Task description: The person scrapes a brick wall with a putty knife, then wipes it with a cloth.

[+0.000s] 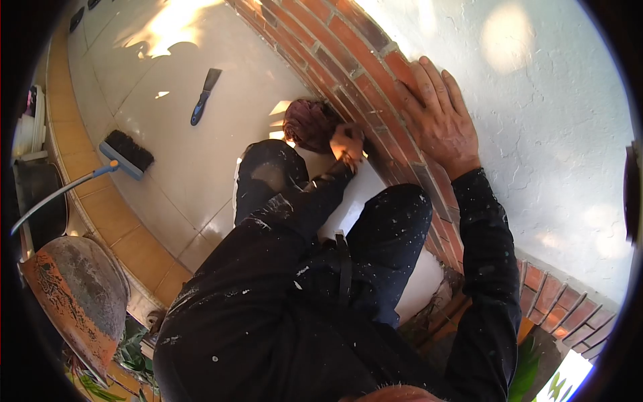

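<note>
Low against the brick wall (362, 84), my left hand (347, 142) is closed beside a bunched dark reddish cloth (308, 126); what its fingers hold, if anything, is too small to make out. My right hand (439, 117) lies flat with fingers spread where the brick edge meets the white plastered surface (549, 134). A scraper with a dark blade and a blue-black handle (201, 106) rests on the pale tiled floor (174, 174), to the left of the cloth.
A blue broom head with black bristles (129, 153) lies near the tan tile border (87, 164). At the lower left stands a worn, rusty pan (80, 291) beside green plants (136, 352). My dark-clothed knees are close to the bricks.
</note>
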Motion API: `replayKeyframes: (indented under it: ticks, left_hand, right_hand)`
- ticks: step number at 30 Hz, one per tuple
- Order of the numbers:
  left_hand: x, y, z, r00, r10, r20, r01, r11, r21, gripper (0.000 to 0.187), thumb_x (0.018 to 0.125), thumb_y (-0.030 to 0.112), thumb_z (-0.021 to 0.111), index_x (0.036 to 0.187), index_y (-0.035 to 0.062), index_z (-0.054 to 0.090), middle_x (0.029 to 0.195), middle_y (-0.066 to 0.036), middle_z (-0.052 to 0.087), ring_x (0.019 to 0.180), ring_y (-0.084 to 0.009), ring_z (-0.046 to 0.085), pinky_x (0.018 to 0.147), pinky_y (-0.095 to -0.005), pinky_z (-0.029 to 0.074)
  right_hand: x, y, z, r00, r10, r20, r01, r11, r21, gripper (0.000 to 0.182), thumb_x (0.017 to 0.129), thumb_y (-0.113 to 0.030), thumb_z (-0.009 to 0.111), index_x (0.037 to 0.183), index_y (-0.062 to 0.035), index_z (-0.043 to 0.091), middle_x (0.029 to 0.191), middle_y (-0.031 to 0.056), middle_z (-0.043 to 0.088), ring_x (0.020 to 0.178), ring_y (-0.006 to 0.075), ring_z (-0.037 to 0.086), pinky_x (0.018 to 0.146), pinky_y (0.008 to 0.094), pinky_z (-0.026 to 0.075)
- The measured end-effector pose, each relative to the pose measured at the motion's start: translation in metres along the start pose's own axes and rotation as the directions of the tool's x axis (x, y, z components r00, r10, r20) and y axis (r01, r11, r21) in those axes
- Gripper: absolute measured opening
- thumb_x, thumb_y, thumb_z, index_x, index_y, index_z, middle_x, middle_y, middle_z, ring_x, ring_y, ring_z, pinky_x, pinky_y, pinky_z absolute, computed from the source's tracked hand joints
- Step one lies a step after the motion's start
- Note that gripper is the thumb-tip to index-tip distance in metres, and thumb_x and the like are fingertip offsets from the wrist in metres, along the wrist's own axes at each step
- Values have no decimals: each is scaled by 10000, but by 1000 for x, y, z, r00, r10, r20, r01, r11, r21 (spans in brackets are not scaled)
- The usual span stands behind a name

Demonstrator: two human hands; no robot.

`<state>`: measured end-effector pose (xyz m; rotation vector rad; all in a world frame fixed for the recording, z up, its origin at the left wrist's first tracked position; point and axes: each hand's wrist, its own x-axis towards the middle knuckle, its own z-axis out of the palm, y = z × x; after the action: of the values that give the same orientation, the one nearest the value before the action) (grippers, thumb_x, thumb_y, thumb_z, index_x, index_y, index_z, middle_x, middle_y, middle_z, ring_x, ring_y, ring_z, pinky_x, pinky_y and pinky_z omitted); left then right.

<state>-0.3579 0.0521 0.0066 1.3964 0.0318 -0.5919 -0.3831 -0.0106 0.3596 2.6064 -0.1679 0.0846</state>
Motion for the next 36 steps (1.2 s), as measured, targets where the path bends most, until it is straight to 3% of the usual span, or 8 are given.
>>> replayKeyframes:
  ticks: [2,7,14,18,24,31,34,36]
  left_hand:
    - [-32,6,-2,974,198,106,-224,835,502,167,923,186,754,994,35,738,913,-164,779,801,-290,769,756,-372,594]
    - [-23,38,7,958,-128,255,231,874,-427,80,1041,33,633,1085,-32,618,850,-94,694,672,-149,640,623,-286,518]
    - [-90,20,13,966,163,203,-135,980,-145,92,1040,51,638,1072,-17,585,912,-101,693,790,-139,673,694,-276,533]
    - [-96,4,28,979,19,203,78,886,-458,98,1032,55,649,1068,-6,582,917,-92,688,811,-143,668,713,-289,533]
    - [-53,2,5,943,316,108,-314,949,-41,95,1037,102,622,1049,11,596,899,-108,652,807,-211,640,723,-349,528]
    - [-48,-8,-33,941,280,191,-339,809,480,234,1000,266,695,1107,64,650,958,-219,724,891,-411,721,775,-468,566]
    - [-28,62,-34,999,53,-6,-42,854,519,329,1012,361,704,1026,35,665,866,-129,746,791,-249,719,715,-400,571]
    - [-24,69,-37,992,123,-12,-104,887,450,288,1005,340,715,1049,57,677,878,-232,739,835,-422,744,730,-474,573]
  right_hand:
    - [1,0,-4,998,21,55,-22,1000,13,454,1019,-306,627,1455,-180,637,1649,114,413,1573,261,336,1314,449,248]
    - [0,2,2,1000,2,-12,-2,1000,-15,455,979,-301,599,1409,-157,640,1635,123,423,1571,267,329,1315,437,247]
    - [0,0,-4,1000,-8,-5,8,1000,-2,438,980,-263,587,1394,-134,646,1627,129,436,1572,261,328,1311,437,251]
    - [-4,3,3,999,-19,-28,18,1000,-17,439,976,-246,579,1391,-122,646,1613,131,451,1566,264,338,1306,437,255]
    - [2,4,1,999,-18,-30,17,999,-37,440,1006,-309,628,1412,-142,653,1639,140,411,1574,276,323,1312,458,240]
    - [-3,2,-1,1000,-19,-13,18,1000,-23,427,1018,-297,614,1400,-112,658,1622,146,428,1574,281,314,1311,455,243]
    - [-2,2,2,999,-24,-44,22,999,-32,426,1015,-297,614,1397,-114,660,1625,153,425,1573,284,315,1310,453,244]
    - [-3,1,-1,997,-33,-68,32,999,-16,417,990,-219,532,1365,-84,657,1576,155,484,1549,289,360,1309,444,252]
